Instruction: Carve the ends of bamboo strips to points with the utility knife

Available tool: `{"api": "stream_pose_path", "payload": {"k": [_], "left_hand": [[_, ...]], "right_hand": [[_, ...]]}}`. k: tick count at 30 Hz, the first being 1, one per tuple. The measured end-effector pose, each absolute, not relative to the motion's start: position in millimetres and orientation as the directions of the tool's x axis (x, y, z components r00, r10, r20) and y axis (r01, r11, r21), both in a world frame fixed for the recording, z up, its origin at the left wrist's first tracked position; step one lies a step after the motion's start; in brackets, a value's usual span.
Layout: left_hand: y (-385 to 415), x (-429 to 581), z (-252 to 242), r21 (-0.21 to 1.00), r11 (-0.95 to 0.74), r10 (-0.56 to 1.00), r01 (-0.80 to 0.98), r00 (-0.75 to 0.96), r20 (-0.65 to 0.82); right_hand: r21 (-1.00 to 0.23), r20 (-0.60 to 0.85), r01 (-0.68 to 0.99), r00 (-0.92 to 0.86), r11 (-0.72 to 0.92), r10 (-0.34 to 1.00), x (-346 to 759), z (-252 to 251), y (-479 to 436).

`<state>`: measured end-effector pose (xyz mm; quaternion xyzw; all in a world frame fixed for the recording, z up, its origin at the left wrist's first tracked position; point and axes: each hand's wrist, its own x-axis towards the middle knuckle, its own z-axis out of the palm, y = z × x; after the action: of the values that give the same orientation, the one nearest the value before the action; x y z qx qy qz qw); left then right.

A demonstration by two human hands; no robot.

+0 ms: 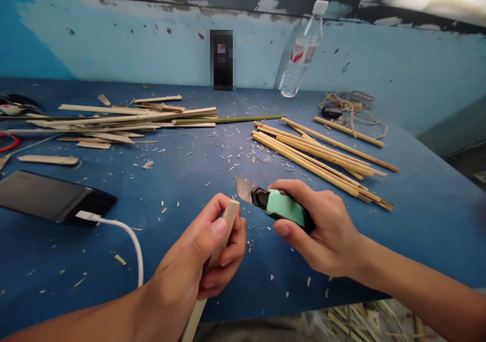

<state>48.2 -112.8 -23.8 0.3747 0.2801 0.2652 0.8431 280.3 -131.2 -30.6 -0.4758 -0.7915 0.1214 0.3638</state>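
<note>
My left hand (201, 261) is closed around a flat bamboo strip (230, 215); its pale tip pokes up past my thumb and its lower end runs down below my wrist. My right hand (322, 228) grips a green-and-black utility knife (281, 206) with the blade out, pointing left toward the strip's tip. The blade stops just short of the strip. Both hands hover over the near part of a blue table (182, 180) strewn with shavings.
Trimmed bamboo sticks (322, 155) lie in a bundle right of centre. Rough split strips (121, 119) pile at the back left. A phone (49, 198) with a white cable (129, 241) sits at left. A water bottle (301, 53) and twine (353, 104) stand by the wall.
</note>
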Motion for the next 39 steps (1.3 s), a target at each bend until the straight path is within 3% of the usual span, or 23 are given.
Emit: {"api": "stream_pose_path", "payload": {"k": [4, 14, 21, 26, 39], "left_hand": [[-111.1, 48.6, -21.7, 0.776, 0.591, 0.671, -0.220, 0.669, -0.321], [-115.0, 49.6, -28.7, 0.715, 0.635, 0.624, -0.292, 0.740, -0.252], [-116.5, 44.2, -22.3, 0.727, 0.667, 0.575, -0.163, 0.734, -0.362], [-125.7, 39.7, -26.0, 0.872, 0.488, 0.630, 0.035, 0.678, -0.379], [-127.9, 53.3, -28.4, 0.958, 0.284, 0.753, 0.044, 0.609, -0.251]], "right_hand": [[-0.524, 0.464, 0.658, -0.311, 0.540, 0.830, 280.8, -31.3, -131.9], [-0.456, 0.482, 0.656, -0.386, 0.601, 0.787, 283.2, -33.3, -132.5], [-0.428, 0.472, 0.611, -0.478, 0.666, 0.741, 283.1, -30.6, -133.7], [-0.433, 0.469, 0.598, -0.489, 0.674, 0.735, 284.4, -29.5, -134.9], [-0.470, 0.446, 0.571, -0.504, 0.673, 0.739, 282.1, -31.5, -137.1]]}}
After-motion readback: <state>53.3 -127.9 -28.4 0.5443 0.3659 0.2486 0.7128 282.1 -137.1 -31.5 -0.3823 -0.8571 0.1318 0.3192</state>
